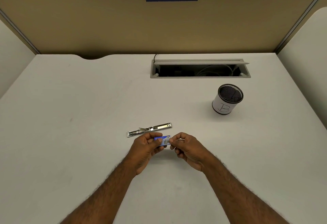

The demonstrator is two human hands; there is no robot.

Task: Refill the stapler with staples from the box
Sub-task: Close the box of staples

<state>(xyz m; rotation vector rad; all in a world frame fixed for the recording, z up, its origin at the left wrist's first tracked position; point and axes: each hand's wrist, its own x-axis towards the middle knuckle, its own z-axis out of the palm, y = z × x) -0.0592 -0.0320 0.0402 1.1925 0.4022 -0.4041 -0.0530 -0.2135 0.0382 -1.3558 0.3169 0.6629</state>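
From the head camera, the person holds a small blue staple box [163,140] up off the white desk [70,108], with both hands on it. The left hand [146,146] curls its fingers and thumb around the left part of the box. The right hand [184,146] pinches the right end with its thumb and fingertips. So the box sits between the two hands, with only its blue middle showing.

The box looks like thin card. It is probably very light and a bit soft, so a hard squeeze could dent it. The staples inside are likely tiny, stiff metal strips that can snap apart or slide out. It seems best to hold the box by its long sides and open it at the end. Whether it is open yet is too small to tell.

The stapler [149,129] lies just behind the box, flat on the desk and folded wide open, shiny and hard. No hand touches it. A mesh pen cup [227,99] marked B stands far to the right of the box.
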